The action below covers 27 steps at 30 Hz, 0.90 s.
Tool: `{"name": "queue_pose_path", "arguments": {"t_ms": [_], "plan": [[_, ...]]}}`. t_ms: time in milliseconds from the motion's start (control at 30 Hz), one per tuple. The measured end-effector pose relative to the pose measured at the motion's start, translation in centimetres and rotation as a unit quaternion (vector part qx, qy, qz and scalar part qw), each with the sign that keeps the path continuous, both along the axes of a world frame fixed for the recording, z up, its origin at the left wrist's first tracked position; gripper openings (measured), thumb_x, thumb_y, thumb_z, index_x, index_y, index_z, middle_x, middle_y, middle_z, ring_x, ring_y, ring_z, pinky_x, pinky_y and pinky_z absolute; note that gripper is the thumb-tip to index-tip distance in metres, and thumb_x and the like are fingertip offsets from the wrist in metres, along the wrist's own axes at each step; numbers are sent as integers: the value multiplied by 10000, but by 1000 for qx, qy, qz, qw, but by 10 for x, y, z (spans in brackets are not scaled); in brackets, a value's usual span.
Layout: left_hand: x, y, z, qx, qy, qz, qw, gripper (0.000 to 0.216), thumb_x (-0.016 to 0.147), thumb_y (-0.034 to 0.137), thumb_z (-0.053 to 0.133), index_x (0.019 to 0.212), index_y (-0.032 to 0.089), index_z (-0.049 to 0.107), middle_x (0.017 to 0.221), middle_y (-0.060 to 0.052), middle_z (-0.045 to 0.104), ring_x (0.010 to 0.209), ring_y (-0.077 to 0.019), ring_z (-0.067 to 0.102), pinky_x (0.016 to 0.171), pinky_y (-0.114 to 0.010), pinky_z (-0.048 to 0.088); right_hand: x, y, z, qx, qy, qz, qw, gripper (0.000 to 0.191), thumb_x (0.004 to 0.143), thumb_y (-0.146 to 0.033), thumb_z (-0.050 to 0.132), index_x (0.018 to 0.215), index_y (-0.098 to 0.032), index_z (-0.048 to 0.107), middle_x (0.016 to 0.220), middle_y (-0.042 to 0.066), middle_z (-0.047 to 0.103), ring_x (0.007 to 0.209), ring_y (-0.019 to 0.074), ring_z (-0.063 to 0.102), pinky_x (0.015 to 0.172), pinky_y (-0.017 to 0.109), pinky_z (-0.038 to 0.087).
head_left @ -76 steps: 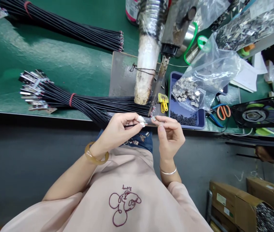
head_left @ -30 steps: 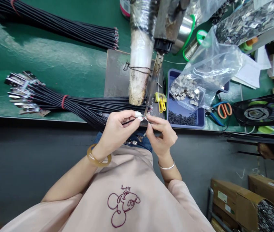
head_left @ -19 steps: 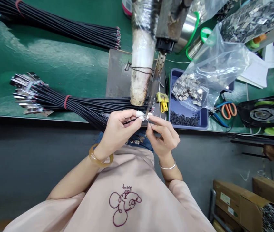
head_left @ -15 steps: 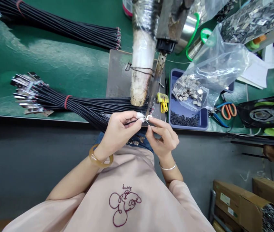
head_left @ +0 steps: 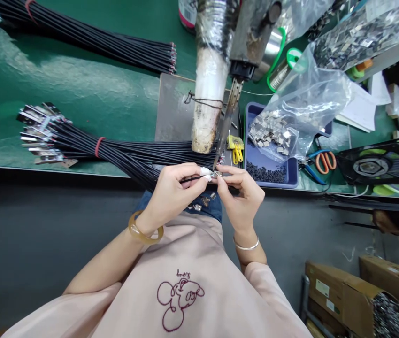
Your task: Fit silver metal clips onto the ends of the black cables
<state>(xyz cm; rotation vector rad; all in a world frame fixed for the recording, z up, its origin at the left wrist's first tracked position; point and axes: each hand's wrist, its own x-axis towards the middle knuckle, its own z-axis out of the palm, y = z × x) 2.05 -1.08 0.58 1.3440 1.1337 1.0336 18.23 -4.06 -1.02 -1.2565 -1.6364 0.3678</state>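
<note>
My left hand [head_left: 173, 190], white covers on its fingertips, is closed in a pinch around a thin black cable [head_left: 189, 179]. Its end meets a small metal connector [head_left: 218, 174], which the thumb and index finger of my right hand [head_left: 243, 195] pinch. Directly above the fingertips comes down the tip of a soldering iron [head_left: 234, 98], fixed beside a white wrapped tube [head_left: 209, 89]; whether it touches the connector I cannot tell. Behind my left hand lies a bundle of black cables [head_left: 132, 152] tied with a red band. Several loose metal connectors [head_left: 204, 201] rest on my lap.
Right of the iron stands a blue tray [head_left: 294, 174] with metal shells in a plastic bag and small black pieces. Beyond are pliers [head_left: 321, 164], a black fan [head_left: 377, 164] and solder spools [head_left: 284, 70]. Another cable bundle [head_left: 108, 44] lies at the back left.
My right thumb has come up to the index finger, and the two now pinch the connector. The left hand keeps its grip on the cable. The view has shifted slightly.
</note>
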Motion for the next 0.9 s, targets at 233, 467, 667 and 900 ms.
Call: {"name": "queue_pose_path", "arguments": {"t_ms": [233, 467, 667, 900], "plan": [[2, 2, -1, -19, 0, 17, 1000, 162, 784, 243, 675, 773, 130, 791, 706, -37, 748, 576, -108, 599, 528, -189, 478, -3, 4, 3, 13, -10, -2, 1000, 108, 896, -126, 673, 867, -230, 668, 1030, 21, 787, 960, 171, 767, 838, 340, 650], [5, 5, 2, -12, -10, 47, 999, 125, 757, 225, 692, 769, 144, 788, 749, -31, 758, 644, -126, 644, 564, -193, 514, -4, 7, 7, 34, -33, -6, 999, 131, 886, -109, 683, 875, -240, 682, 1024, 23, 797, 973, 190, 776, 866, 378, 659], [1, 6, -1, -1, 25, 7, 1000, 147, 779, 226, 676, 748, 139, 790, 582, -3, 639, 520, -88, 481, 471, -195, 380, -2, 1, 8, 35, -42, 0, 999, 155, 869, -79, 674, 872, -231, 643, 1073, 56, 794, 980, 182, 779, 851, 338, 660], [2, 4, -3, -19, 7, -5, 1000, 124, 781, 217, 675, 753, 139, 768, 584, -2, 627, 531, -92, 500, 481, -194, 391, -3, -3, 7, 40, -45, -5, 998, 164, 890, -82, 665, 933, -239, 642, 1016, 30, 795, 973, 166, 777, 825, 301, 657]]}}
